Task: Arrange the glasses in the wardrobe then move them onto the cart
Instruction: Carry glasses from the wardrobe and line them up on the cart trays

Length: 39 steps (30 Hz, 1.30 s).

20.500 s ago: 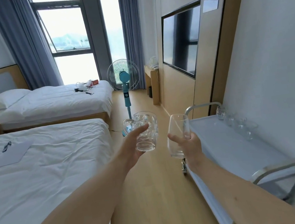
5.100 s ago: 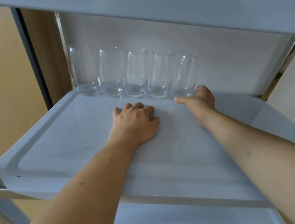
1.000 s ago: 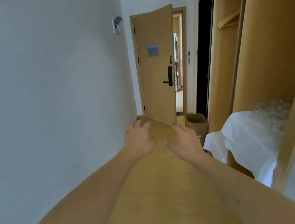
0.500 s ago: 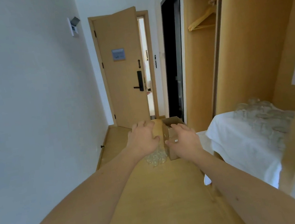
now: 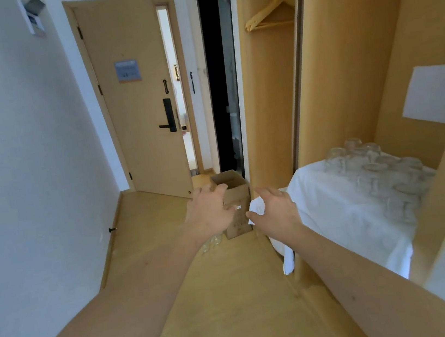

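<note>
While both my hands hang empty with fingers spread, the clustered glasses (image 5: 373,172) in the wardrobe (image 5: 349,64) lie to my right. My right hand (image 5: 274,212) is nearer them than my left hand (image 5: 209,213).

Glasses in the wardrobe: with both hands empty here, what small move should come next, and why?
Probably swing the right hand rightward toward the glasses clustered on the white cloth in the wardrobe. Both it and the left hand are open, empty and short of them.

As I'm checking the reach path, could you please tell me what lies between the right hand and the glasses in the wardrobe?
In the head view, only white cloth lies between the right hand and the glasses; the glasses stand on it.
</note>
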Tool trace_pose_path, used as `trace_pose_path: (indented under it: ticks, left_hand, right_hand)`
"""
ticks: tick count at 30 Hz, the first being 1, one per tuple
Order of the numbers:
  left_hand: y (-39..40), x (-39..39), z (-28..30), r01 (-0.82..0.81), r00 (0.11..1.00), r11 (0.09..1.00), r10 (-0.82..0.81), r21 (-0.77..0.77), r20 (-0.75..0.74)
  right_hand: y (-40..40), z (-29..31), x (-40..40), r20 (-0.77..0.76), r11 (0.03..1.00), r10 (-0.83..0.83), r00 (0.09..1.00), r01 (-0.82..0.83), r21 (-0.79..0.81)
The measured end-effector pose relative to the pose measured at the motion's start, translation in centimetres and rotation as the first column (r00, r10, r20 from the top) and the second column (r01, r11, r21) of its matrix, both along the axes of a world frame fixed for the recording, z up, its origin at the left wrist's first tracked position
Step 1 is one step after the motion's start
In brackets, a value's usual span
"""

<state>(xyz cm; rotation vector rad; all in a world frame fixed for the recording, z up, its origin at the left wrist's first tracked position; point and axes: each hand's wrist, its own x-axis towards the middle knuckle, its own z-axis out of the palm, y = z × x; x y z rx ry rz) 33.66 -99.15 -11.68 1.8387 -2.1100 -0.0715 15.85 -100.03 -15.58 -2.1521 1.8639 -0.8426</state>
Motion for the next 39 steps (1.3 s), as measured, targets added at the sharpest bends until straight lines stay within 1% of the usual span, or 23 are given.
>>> trace_pose_path:
  ticks: [6,10,14,17,20,24,29,31,34,39]
  left_hand:
    - [-7.8,-1.6,-0.5,0.015,0.998,1.000,-0.016,0.004,0.061]
    - [-14.0,-3.9,-0.2,0.043,0.999,0.999,-0.043,0.001,0.024]
    - [-19.2,-7.1,-0.5,0.093,0.995,0.995,-0.094,0.026,0.022]
    - [-22.8,-9.3,-0.7,0.128,0.990,0.991,-0.129,0.022,0.058]
    - [-25.8,-11.2,-0.9,0.150,0.987,0.989,-0.150,0.013,0.048]
    - [-29.3,-13.4,-1.5,0.207,0.975,0.977,-0.210,0.048,0.070]
    - [-34.3,-16.3,-2.0,0.278,0.956,0.959,-0.282,0.062,0.078]
    - [-36.7,-17.6,-2.3,0.322,0.941,0.944,-0.327,0.067,0.087]
    - [-40.5,-20.1,-2.5,0.403,0.912,0.913,-0.406,0.059,0.054]
    - [-45.6,-24.5,-2.8,0.575,0.815,0.816,-0.577,0.062,0.042]
  right_hand:
    - [-8.0,-0.2,-1.5,-0.004,1.000,-0.020,1.000,0.020,-0.011]
    - [-13.1,-0.1,-3.7,0.013,0.999,-0.042,0.999,0.043,-0.011]
    - [-17.5,-0.2,-6.6,-0.035,0.996,-0.093,0.995,0.093,0.001]
    - [-20.3,-0.4,-9.0,-0.046,0.992,-0.128,0.991,0.129,0.015]
    - [-22.7,-0.7,-11.2,-0.059,0.987,-0.161,0.985,0.163,0.018]
    - [-25.1,-1.0,-13.1,-0.050,0.978,-0.202,0.978,0.204,0.033]
    - [-28.6,-1.6,-15.7,-0.073,0.957,-0.283,0.956,0.287,0.052]
    - [-30.0,-1.8,-17.0,-0.073,0.941,-0.328,0.942,0.332,0.065]
    - [-32.1,-2.2,-19.0,-0.067,0.904,-0.414,0.908,0.419,0.083]
    - [-35.3,-2.6,-21.7,-0.090,0.815,-0.563,0.822,0.570,0.108]
